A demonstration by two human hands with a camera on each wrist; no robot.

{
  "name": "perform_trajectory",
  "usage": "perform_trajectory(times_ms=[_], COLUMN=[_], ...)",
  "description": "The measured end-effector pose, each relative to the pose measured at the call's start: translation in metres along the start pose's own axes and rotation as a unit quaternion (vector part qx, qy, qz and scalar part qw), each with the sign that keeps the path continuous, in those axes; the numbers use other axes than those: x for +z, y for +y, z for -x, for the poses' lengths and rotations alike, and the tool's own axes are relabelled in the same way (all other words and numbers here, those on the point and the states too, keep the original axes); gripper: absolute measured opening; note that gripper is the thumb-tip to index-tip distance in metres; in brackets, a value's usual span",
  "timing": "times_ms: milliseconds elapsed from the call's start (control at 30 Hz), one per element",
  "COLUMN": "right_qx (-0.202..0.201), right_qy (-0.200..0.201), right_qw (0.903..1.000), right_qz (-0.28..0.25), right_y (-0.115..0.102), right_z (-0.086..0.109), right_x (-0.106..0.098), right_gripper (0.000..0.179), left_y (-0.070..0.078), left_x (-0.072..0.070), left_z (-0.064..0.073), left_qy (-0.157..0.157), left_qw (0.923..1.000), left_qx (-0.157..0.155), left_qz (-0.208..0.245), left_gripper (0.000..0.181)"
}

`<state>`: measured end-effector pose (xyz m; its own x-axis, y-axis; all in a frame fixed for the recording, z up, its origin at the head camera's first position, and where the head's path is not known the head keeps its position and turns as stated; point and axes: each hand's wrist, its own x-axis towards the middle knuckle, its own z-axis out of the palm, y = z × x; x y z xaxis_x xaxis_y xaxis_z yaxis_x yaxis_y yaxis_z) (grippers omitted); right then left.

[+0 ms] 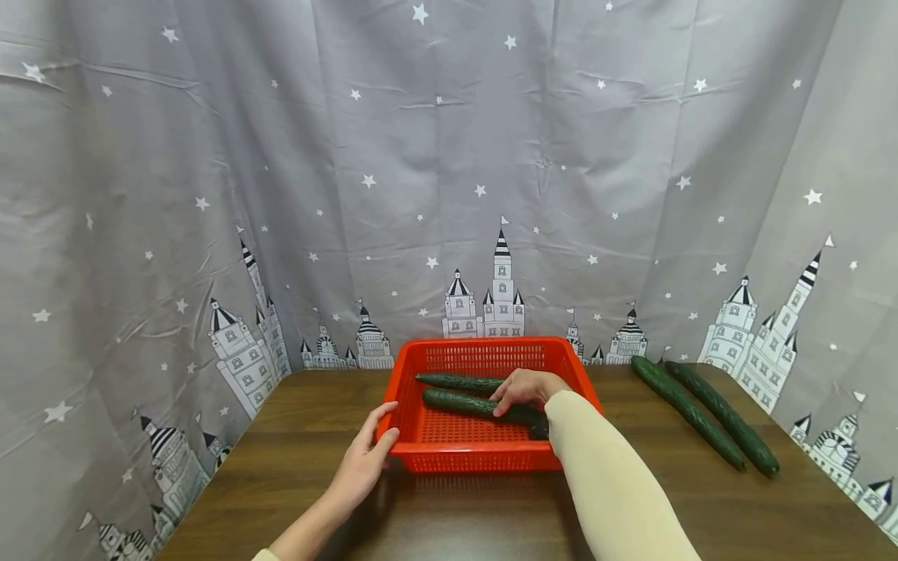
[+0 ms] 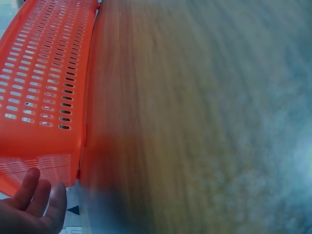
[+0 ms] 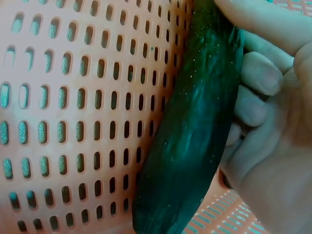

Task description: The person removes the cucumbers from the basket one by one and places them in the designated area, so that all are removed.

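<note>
A red plastic basket [image 1: 463, 448] with slotted walls stands on the wooden table. Inside it, my right hand [image 1: 528, 387] grips the front cucumber [image 1: 456, 402], its thumb and curled fingers round the dark green body. The right wrist view shows this cucumber [image 3: 190, 126] close beside the slotted wall. Behind it lies another cucumber [image 1: 449, 380], partly hidden by the hand. A dark green end [image 1: 539, 431] shows by the front wall under my right wrist. At the basket's front left corner, my left hand [image 1: 361, 460] touches the rim with its fingers loosely extended.
To the right of the basket, two long cucumbers [image 1: 684, 405] [image 1: 726, 421] lie side by side on the table [image 1: 316, 421]. A grey curtain [image 1: 435, 156] printed with stars and castles hangs behind the table and along both its sides.
</note>
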<state>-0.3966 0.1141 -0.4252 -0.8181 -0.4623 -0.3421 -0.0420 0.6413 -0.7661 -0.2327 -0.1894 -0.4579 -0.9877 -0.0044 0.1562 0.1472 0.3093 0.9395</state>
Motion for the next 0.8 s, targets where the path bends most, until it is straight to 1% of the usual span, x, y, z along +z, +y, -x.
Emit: perform_trajectory(times_ms=[67,133,333,500,633,733,800], right_qx=[0.014,0.02,0.015,0.018,0.013,0.004,0.004], right_qy=[-0.012,-0.016,-0.001,-0.005,-0.004,-0.002,0.001], right_qw=[0.9997,0.9994,0.9994,0.9986,0.999,0.9998,0.9999], right_qz=[-0.018,-0.024,-0.031,-0.05,-0.042,-0.021,-0.016], right_y=[0.004,0.007,0.01,0.011,0.012,0.013,0.012], right_z=[0.002,0.003,0.0,-0.004,-0.005,-0.004,-0.003], right_x=[0.0,0.0,-0.002,0.0,0.001,0.0,-0.002], right_gripper=[0.041,0.042,0.037,0.037,0.039,0.039,0.039], left_y=[-0.001,-0.001,0.0,-0.002,-0.003,-0.002,0.0], left_x=[0.0,0.0,0.001,-0.001,-0.001,-0.001,0.0], left_z=[0.001,0.002,0.0,0.002,0.002,0.0,-0.001], left_qy=[0.0,0.002,0.009,0.014,0.016,0.014,0.012], left_qw=[1.0,1.0,0.9999,0.9999,0.9998,0.9999,0.9999], left_qx=[-0.003,-0.006,-0.002,-0.002,-0.003,-0.002,0.001], left_qz=[-0.004,-0.004,-0.006,-0.007,-0.008,-0.007,-0.007], left_gripper=[0.045,0.045,0.045,0.044,0.044,0.044,0.044])
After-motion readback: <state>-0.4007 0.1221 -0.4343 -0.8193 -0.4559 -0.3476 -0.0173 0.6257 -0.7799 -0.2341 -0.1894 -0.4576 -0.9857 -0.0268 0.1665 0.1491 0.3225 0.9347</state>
